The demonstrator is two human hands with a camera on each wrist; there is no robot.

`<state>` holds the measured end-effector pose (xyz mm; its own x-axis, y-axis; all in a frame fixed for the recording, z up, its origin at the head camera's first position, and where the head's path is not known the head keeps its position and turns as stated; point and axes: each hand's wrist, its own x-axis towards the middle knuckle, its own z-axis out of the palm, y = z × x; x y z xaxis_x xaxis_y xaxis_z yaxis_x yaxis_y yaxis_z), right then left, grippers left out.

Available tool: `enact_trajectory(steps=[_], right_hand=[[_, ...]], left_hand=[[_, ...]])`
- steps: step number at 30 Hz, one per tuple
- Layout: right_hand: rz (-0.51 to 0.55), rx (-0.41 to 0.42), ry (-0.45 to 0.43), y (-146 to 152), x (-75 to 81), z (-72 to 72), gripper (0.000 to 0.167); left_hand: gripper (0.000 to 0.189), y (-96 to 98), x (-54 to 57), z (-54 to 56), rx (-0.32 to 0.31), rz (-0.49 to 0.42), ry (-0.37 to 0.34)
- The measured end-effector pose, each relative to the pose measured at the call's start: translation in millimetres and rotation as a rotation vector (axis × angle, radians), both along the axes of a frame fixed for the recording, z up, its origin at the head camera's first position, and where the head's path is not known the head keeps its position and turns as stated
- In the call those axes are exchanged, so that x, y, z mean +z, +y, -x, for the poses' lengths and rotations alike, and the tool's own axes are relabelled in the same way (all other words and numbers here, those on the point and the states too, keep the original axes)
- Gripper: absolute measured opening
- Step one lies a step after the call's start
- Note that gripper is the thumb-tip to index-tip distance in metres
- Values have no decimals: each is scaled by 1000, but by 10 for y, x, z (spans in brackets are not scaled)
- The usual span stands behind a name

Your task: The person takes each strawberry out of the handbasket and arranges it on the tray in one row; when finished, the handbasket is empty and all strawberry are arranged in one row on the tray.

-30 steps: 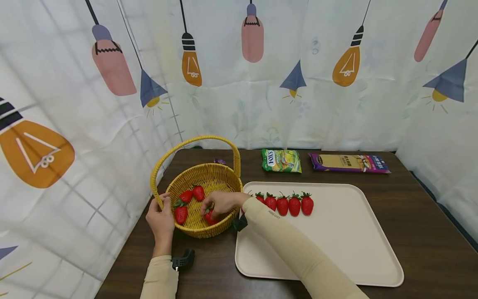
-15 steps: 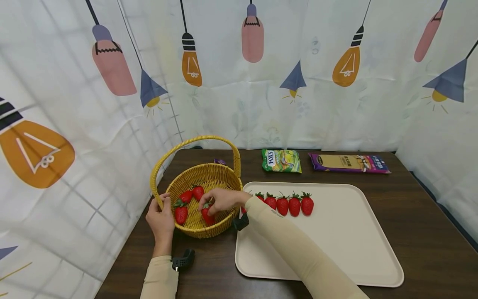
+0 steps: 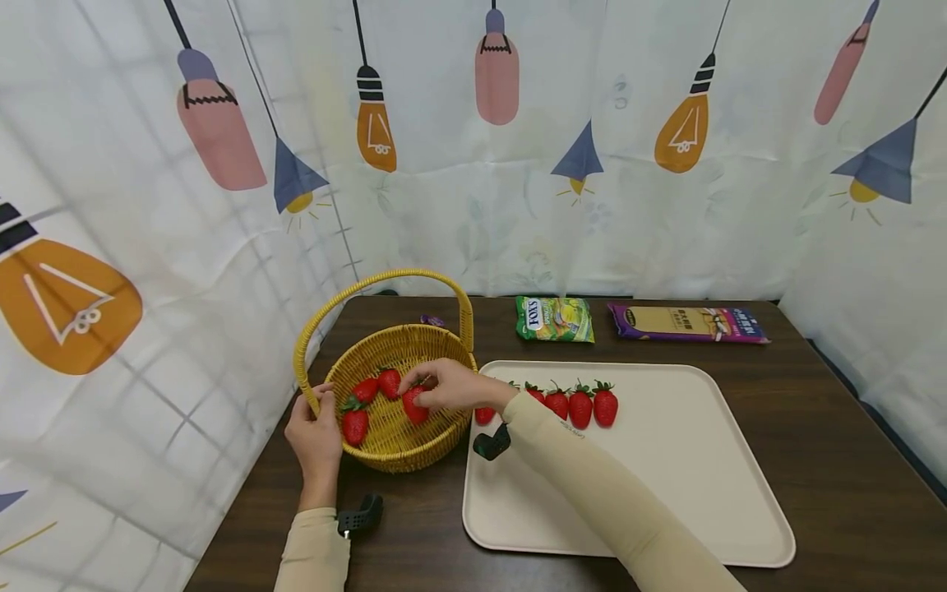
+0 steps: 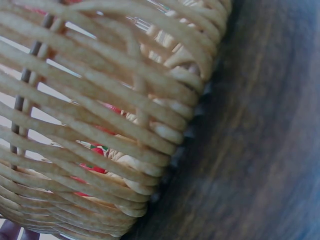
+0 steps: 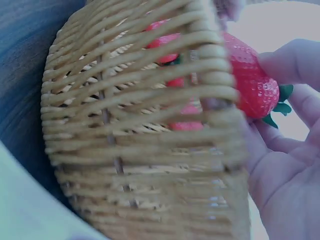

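My right hand [image 3: 447,385] pinches a strawberry [image 3: 414,405] between thumb and fingers over the yellow wicker basket [image 3: 403,462]. In the right wrist view, that strawberry [image 5: 250,80] appears just above the rim, its green leaves toward the palm. My left hand [image 3: 314,436] grips the basket's left side at the foot of the handle [image 3: 416,272]. Inside the basket lie three more strawberries [image 3: 356,427], grouped to the left. In the left wrist view the basket wall [image 4: 100,120] fills most of the picture, with fingertips [image 4: 10,231] at its lower left corner.
A beige tray [image 3: 629,493] stands right of the basket, with a row of several strawberries [image 3: 605,404] along its far side. Behind it lie a green candy bag [image 3: 555,319] and a long purple packet [image 3: 688,323]. A small purple wrapper [image 3: 432,321] sits behind the basket.
My right hand has picked the strawberry up from the basket's bottom and lifted it, shifting slightly right. My left hand stays on the basket.
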<state>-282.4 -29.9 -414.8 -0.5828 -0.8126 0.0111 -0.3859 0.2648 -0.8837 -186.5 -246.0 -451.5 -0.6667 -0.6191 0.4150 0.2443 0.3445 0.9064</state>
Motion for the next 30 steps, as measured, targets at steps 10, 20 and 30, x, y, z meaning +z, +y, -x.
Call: enact_trajectory(steps=[10,20,30], right_hand=[[180,-220,-142,364,-32,40,23],[223,-315,-150,717,-109,4,29],[164,-441,-12,1081,-217,-126,28]], left_hand=[[18,4,10,-3,4,-7,-22],[18,-13,-11,17,5,-7,-3],[19,-5,-11,16,6,-13,-5]])
